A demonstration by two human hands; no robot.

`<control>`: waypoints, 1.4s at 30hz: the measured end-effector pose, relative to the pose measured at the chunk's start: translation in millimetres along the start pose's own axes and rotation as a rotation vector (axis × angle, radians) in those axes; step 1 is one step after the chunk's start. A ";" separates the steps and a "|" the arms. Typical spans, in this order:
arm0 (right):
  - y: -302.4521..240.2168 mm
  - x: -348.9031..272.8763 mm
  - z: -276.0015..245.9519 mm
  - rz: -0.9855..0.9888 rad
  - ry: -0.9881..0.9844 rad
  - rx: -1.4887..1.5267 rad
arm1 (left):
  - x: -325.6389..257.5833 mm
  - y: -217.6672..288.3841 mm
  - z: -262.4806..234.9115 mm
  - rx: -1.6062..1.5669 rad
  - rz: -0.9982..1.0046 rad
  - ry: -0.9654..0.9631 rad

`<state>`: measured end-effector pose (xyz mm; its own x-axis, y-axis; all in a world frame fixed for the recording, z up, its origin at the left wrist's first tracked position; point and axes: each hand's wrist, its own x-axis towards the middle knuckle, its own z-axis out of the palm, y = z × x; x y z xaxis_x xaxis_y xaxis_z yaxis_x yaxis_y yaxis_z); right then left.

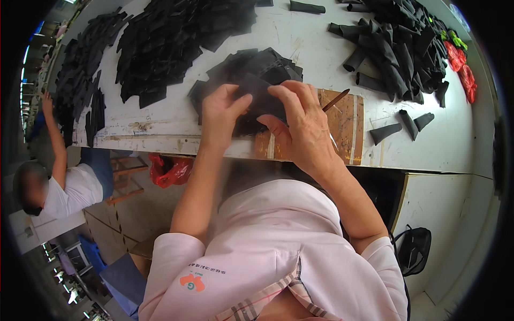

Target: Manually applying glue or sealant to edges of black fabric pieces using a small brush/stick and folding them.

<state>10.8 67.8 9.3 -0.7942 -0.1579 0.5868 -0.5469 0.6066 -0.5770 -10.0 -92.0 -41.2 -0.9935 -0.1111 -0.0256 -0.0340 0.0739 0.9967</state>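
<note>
Plainly, hands hold a black piece; lettering and emblem mark shirt.

Scuffed white worktable, wooden stool, grey floor with striped tape, bright lights

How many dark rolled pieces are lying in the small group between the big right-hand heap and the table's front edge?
3. The left piece is nearest the brown board, the middle piece is slanted, and the right piece is beside it. None seems hidden.
</note>
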 end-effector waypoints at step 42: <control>11.1 -67.6 -16.9 0.302 0.042 -0.004 | -68.3 40.0 56.6 -0.249 -0.240 -0.032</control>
<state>62.8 98.4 -27.2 -0.9092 0.0622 0.4117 -0.2864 0.6243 -0.7268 50.3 -25.3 -3.9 -0.9634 -0.0647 -0.2603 -0.2436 -0.1952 0.9500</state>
